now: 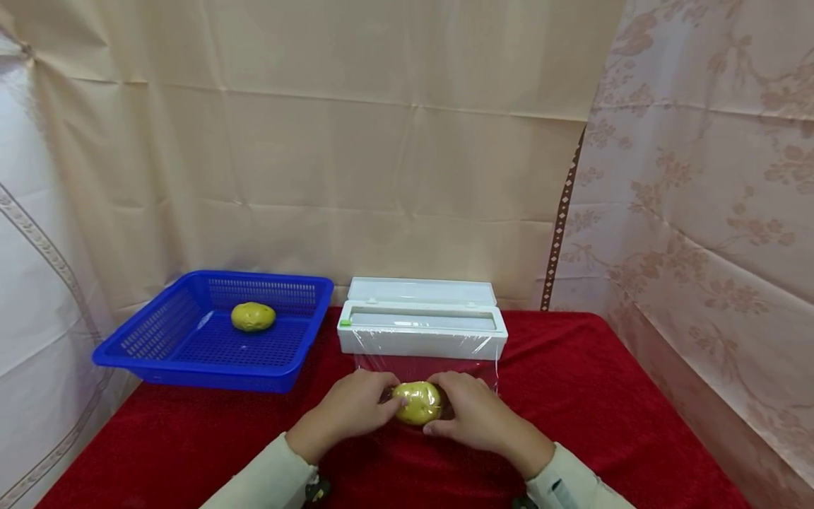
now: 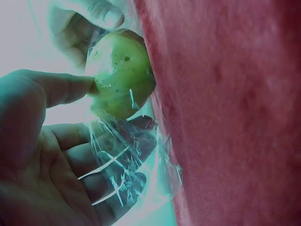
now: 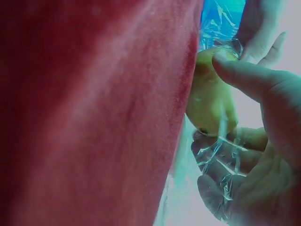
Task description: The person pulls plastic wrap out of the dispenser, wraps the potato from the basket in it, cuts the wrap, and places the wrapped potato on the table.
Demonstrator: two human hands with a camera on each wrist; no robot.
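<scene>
A single potato [image 1: 417, 404], yellow-skinned and covered by clear cling film [image 1: 426, 366], lies at the near middle of the bench [image 1: 572, 396], which is draped in red velvety cloth. The left hand [image 1: 357, 403] and the right hand [image 1: 477, 410] grasp the potato from opposite sides through the film, each with its thumb toward the near side and its fingers beyond. In the left wrist view, the thumb tip presses the potato's skin, while creased film stretches across the other fingers; the right wrist view shows a similar hold, with wrinkled film over the fingers. Whether the potato touches the cloth cannot be told. Beyond the hands stands a white cling-film dispenser [image 1: 420, 307], its translucent lid [image 1: 422, 290] raised at the back and a small green slider [image 1: 345, 323] at the left end of its slot. The film extends from this dispenser, over its front wall, toward the hands. To the left, well apart from the held potato, sits a blue perforated plastic basket [image 1: 210, 376] containing a second potato [image 1: 253, 317]. A beige curtain [image 1: 394, 155] forms the background; a pale floral curtain [image 1: 718, 198] hangs at the right.
</scene>
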